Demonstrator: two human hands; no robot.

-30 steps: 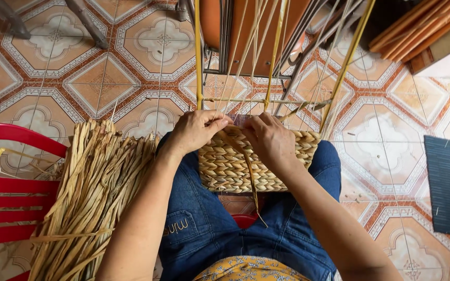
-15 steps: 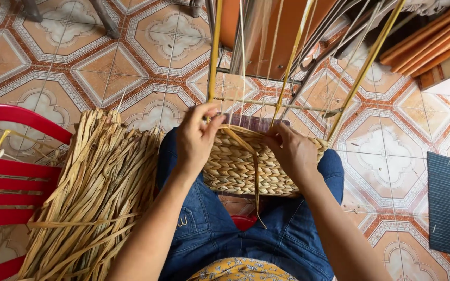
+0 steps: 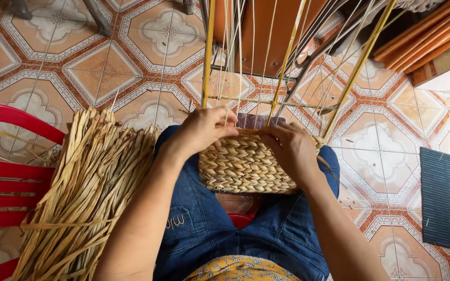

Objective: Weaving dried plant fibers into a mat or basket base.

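Nearest to the camera: a yellow patterned shirt hem point(image 3: 240, 269), then blue jeans point(image 3: 220, 229) over both thighs, seated on something red point(image 3: 241, 219) just visible between the legs.

On the lap, resting across the knees: a half-woven basket point(image 3: 246, 165) of pale braided straw, woven wall facing up, its top edge away from the body. From this edge, many thin upright strands point(image 3: 246, 62) and three thicker yellow canes point(image 3: 207, 57) rising toward the far side, with a thin horizontal stick point(image 3: 266, 102) crossing them just above the rim.

Left hand point(image 3: 204, 130) at the top left corner of the basket, fingers curled and closed on the straw strand point(image 3: 246, 131) at the rim, thumb close to the first yellow cane. Right hand point(image 3: 290, 148) at the top right part of the rim, palm down on the weave, fingers bent and pinching the same strand at the edge; exact grip partly hidden by the knuckles. Both hands near each other, not touching.

Beside the left thigh: a big bundle of dried flat straw leaves point(image 3: 84, 192), lying over a red plastic chair point(image 3: 11, 171) and touching the jeans.

Further on the right, on the floor: a dark ribbed mat point(image 3: 444, 200), well apart from the basket.

Under everything: tiled floor point(image 3: 100, 67) with orange and white ornament. At the far top right: orange wooden slats point(image 3: 423, 36).
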